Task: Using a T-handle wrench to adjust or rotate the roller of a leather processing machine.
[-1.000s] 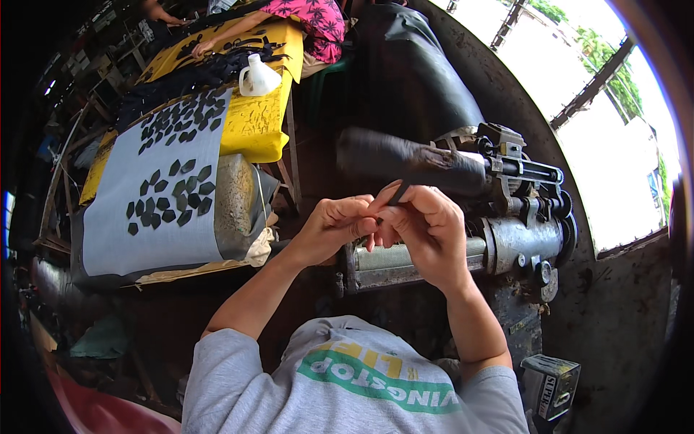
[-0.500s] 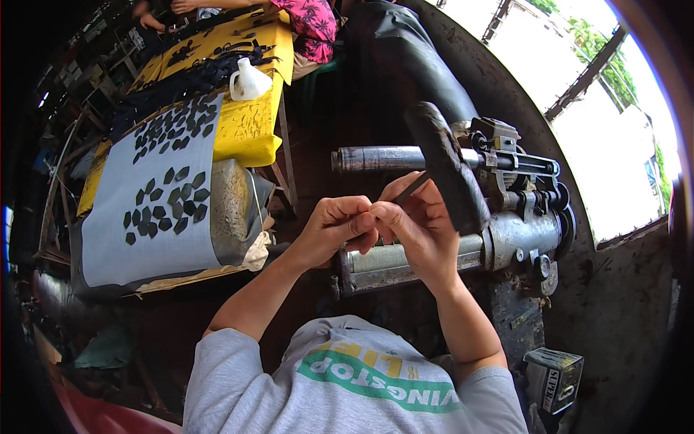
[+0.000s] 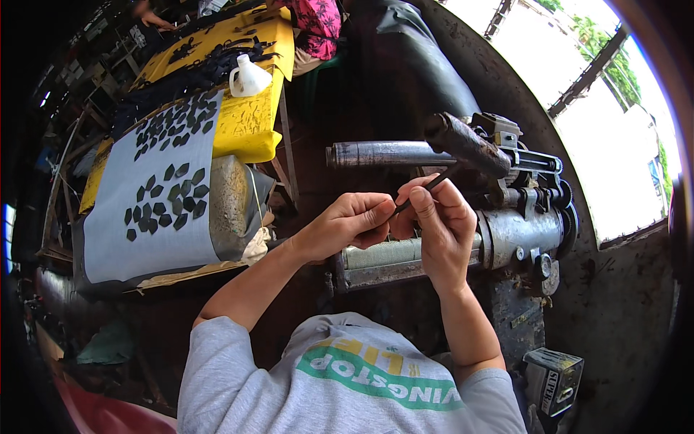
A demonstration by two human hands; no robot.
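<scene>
A roller machine (image 3: 463, 217) sat just behind both hands; the right hand (image 3: 441, 231) and left hand (image 3: 347, 224) pinched a thin dark strip (image 3: 423, 189), slanting up-right.

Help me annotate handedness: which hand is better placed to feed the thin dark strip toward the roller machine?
Probably the right hand: it pinches the thin dark strip closest to the roller machine. The left hand grips its near end.
</scene>
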